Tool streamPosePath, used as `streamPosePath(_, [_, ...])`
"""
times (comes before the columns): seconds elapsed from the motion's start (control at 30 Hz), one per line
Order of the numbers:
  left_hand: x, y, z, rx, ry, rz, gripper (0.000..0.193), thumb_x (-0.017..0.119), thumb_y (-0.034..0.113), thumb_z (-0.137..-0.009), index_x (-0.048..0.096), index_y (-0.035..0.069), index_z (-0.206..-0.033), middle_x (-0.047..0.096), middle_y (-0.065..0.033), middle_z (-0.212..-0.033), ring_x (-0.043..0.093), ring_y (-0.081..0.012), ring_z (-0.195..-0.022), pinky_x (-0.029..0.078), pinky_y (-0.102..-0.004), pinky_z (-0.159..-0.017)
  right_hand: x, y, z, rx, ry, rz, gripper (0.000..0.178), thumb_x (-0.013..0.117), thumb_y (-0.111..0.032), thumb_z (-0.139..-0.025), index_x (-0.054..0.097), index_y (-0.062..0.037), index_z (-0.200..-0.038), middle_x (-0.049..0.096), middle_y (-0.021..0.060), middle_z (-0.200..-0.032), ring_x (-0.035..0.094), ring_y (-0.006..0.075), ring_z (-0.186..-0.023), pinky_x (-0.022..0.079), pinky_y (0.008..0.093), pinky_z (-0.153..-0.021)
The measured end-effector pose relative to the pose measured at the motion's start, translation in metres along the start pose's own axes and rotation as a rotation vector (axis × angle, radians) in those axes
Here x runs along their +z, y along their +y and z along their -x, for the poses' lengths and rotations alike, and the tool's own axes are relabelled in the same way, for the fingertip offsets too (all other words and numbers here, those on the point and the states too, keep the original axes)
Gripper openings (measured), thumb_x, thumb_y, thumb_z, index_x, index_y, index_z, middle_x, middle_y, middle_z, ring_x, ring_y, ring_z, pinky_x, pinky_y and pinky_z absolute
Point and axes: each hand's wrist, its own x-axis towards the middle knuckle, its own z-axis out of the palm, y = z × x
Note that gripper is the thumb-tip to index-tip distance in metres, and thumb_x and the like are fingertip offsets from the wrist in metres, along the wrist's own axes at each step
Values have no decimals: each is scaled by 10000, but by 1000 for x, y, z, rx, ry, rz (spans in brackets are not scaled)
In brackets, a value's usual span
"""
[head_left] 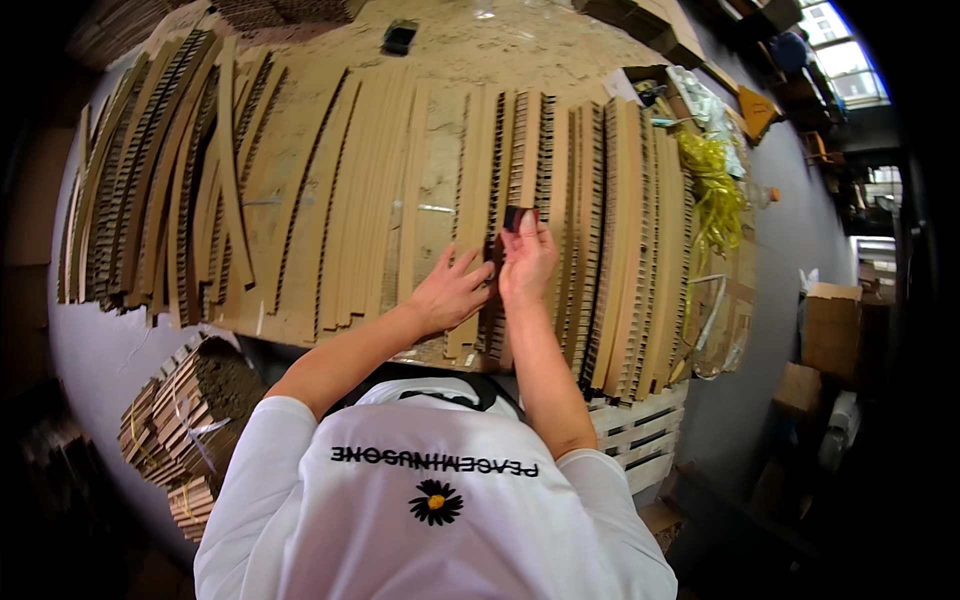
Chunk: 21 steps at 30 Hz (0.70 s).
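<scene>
Long brown cardboard strips (432,150), many with slotted or toothed edges, lie side by side across the table, running away from me. My left hand (452,292) rests on the strips just left of the middle, fingers spread, holding nothing. Beside it, a little farther out, my right hand (529,265) pinches a small dark block with a reddish side (516,218) between thumb and fingers. That block is over the slotted strips (522,150); whether it touches them I cannot tell. A denser row of strips (622,260) lies right of my right hand.
Overlapping strips (150,170) are heaped at the left, one lying slantwise. Tangled yellow strapping (715,185) and a white-edged box (640,85) sit at the right. A small black object (399,38) lies far back. Bundled cardboard (175,420) stands low at the left, cartons (832,325) at the right.
</scene>
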Motion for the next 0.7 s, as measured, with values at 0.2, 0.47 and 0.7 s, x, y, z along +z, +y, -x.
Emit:
streamPosePath(0.2, [12,10,-5,-148,-36,-21,472,714,319,-844,660,144,-1278,510,-145,-1391,389,-431,-1382,288,-751,-1093,-5,20,2,22,28,180,201,709,-265,-982,669,-76,-932,642,-22,-827,533,69,-703,442,237,-650])
streamPosePath(0.47, [12,11,-14,-172,-19,-14,533,711,282,-822,634,61,-1300,478,-155,-1398,367,-417,-1384,303,-740,-1070,-8,13,-4,35,-33,129,169,719,-211,-976,667,-52,-952,671,-18,-856,579,56,-759,466,213,-714])
streamPosePath(0.7, [17,22,-34,-441,59,10,618,692,260,-804,591,39,-1372,369,-148,-1529,277,-432,-1437,270,-711,-1101,8,14,-2,102,-131,211,173,724,-215,-971,670,-54,-938,661,-16,-832,566,54,-725,459,213,-673])
